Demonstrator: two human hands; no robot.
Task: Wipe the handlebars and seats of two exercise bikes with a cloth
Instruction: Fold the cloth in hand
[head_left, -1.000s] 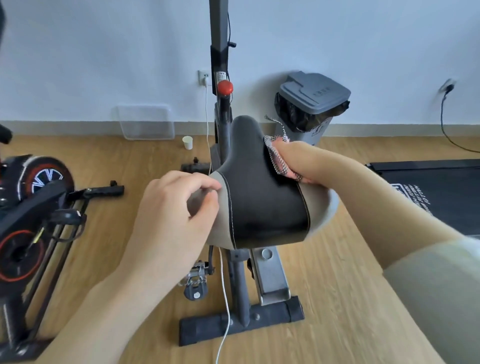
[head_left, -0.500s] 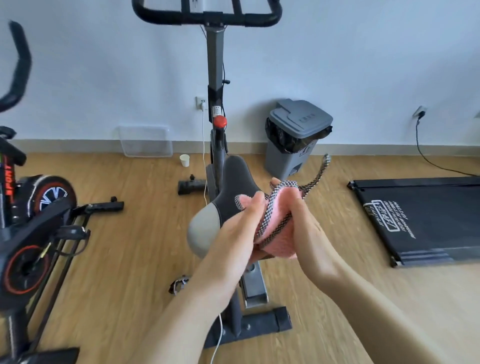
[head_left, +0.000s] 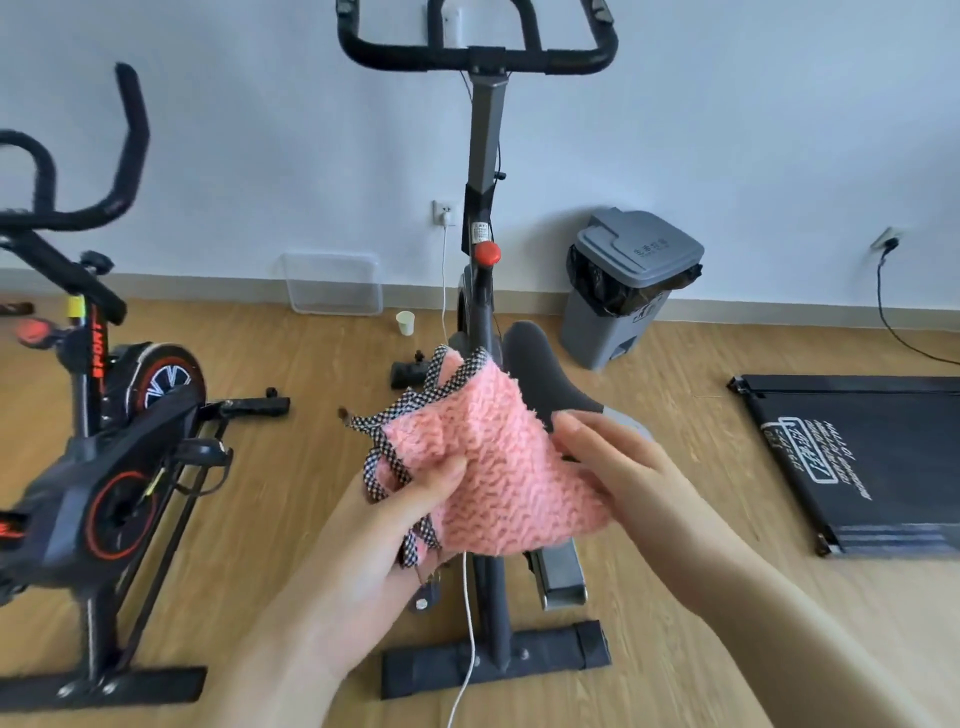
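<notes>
A fluffy pink cloth (head_left: 498, 457) with checkered black-and-white trim is spread between both hands, above the grey bike's seat. My left hand (head_left: 410, 514) pinches its left edge and my right hand (head_left: 613, 462) holds its right side. The dark seat (head_left: 540, 374) with a light grey rear pokes out behind the cloth, mostly hidden. The grey bike's black handlebars (head_left: 478, 49) stand at the top centre. A second, black-and-red bike (head_left: 104, 447) stands at the left with curved black handlebars (head_left: 124, 156).
A grey lidded bin (head_left: 628, 280) stands by the wall to the right of the bike. A black treadmill deck (head_left: 862, 457) lies at the right. A clear plastic box (head_left: 335, 283) and a small paper cup (head_left: 405, 322) sit near the wall. A white cable (head_left: 467, 613) hangs down.
Both hands left the seat and lifted the cloth in front of me, then spread it open. My view rose, bringing the handlebars into sight.
</notes>
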